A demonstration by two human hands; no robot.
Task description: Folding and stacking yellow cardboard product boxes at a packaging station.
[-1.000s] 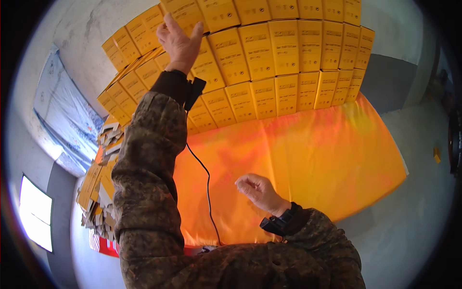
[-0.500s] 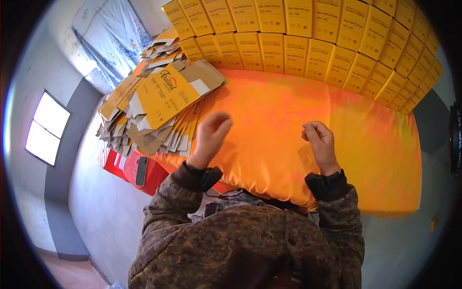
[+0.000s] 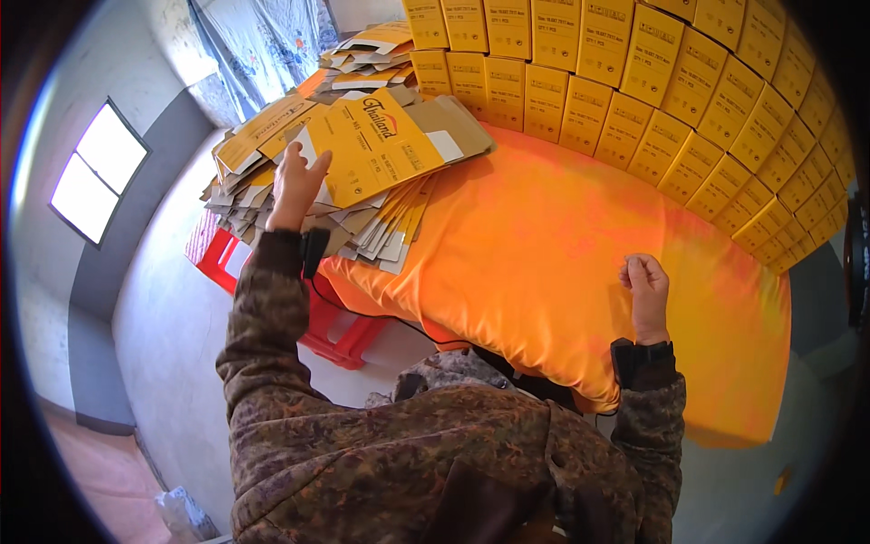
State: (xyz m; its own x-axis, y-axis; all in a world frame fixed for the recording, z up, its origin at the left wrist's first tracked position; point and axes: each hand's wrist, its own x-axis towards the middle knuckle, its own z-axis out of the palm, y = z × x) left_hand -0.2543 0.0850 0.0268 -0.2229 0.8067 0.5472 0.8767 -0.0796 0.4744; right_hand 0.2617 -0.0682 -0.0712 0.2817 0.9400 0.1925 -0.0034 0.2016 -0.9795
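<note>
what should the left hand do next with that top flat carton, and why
Probably close the left hand on the top flat carton and slide it onto the bare orange cloth. The hand already lies on the carton's near edge, on top of the pile, the cloth ahead is free, and the right hand waits there holding nothing.

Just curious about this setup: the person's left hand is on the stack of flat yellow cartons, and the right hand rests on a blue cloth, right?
Not quite. In the head view the cloth under the right hand is orange, not blue. The left hand is indeed on the stack of flat yellow cartons.
</note>
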